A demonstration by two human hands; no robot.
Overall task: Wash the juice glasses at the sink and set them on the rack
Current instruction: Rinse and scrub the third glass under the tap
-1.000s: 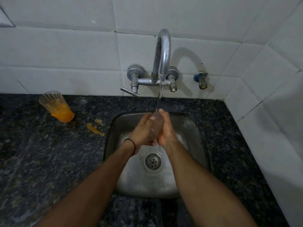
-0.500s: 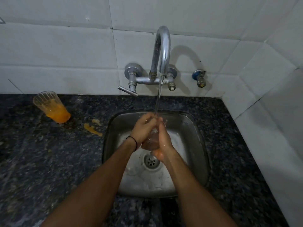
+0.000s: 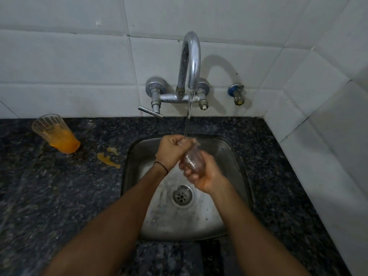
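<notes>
A clear juice glass (image 3: 194, 159) is held tilted over the steel sink (image 3: 231, 156), under the running water from the tap (image 3: 190, 62). My right hand (image 3: 203, 172) grips the glass from below around its body. My left hand (image 3: 172, 150) has curled fingers at the glass's mouth; whether they reach inside is hidden. A second glass (image 3: 56, 134) with orange juice residue stands upright on the counter at the far left.
Orange juice spills (image 3: 108, 157) lie on the dark granite counter (image 3: 59, 196) left of the sink. The drain (image 3: 182, 195) sits mid-basin. A lever handle (image 3: 150, 111) and a small valve (image 3: 237, 94) stick out from the tiled wall. White tiles close off the right side.
Both hands turned the glass under the stream: it went from upright between my palms to tilted, with my right hand now lower under it and my left fingers curled at its mouth.
</notes>
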